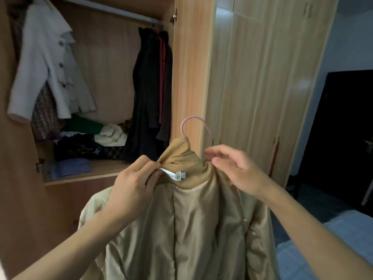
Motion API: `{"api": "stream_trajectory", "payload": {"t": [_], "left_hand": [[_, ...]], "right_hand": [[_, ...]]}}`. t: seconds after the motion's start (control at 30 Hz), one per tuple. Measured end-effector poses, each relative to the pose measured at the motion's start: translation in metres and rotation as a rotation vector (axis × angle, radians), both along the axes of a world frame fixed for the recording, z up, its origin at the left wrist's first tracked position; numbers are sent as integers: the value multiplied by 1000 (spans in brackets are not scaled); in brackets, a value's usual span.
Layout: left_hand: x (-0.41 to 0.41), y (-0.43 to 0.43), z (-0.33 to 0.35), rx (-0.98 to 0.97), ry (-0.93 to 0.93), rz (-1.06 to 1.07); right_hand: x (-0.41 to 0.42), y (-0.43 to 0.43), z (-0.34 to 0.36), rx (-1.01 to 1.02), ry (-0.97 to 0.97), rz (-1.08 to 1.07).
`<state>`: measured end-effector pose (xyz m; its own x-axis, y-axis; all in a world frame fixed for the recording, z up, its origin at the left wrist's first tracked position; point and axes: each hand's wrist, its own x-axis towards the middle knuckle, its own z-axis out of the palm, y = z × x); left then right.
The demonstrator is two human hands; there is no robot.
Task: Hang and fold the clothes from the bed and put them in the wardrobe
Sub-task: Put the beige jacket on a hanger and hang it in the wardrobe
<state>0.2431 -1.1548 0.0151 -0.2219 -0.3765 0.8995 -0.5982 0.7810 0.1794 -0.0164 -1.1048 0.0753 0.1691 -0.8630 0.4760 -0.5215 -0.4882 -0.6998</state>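
Dangling jacket [181, 229] beneath pinching left hand [133, 184]

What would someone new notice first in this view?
The tan jacket filling the lower centre, on a pink hanger whose hook pokes out above the collar; the left hand pinches the collar by the label, the right hand is at its other side. Behind, upper left in the open wardrobe, hangs a white coat.
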Motion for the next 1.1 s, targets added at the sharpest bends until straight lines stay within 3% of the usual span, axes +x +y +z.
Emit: {"api": "stream_trajectory", "payload": {"t": [0.07,0.13,0.23,0.47,0.7,0.9,1.1], "left_hand": [[-5,2,1,-3,0,-12],[-11,4,4,-16,-17,-31],[-18,7,6,15,-47,-49],[-11,4,0,100,-195,-150],[4,8,13,267,-337,-227],[75,-1,36,452,-300,-14],[88,-8,32,608,-101,-141]], "right_hand": [[11,-2,0,-100,283,-74],[23,-6,-5,-226,409,-144],[30,-13,-14,-304,270,-121],[28,-19,-35,-137,-32,38],[30,-22,-55,-208,-190,-70],[6,-18,-48,-223,-347,-97],[6,-12,-42,-239,-365,-57]]}}
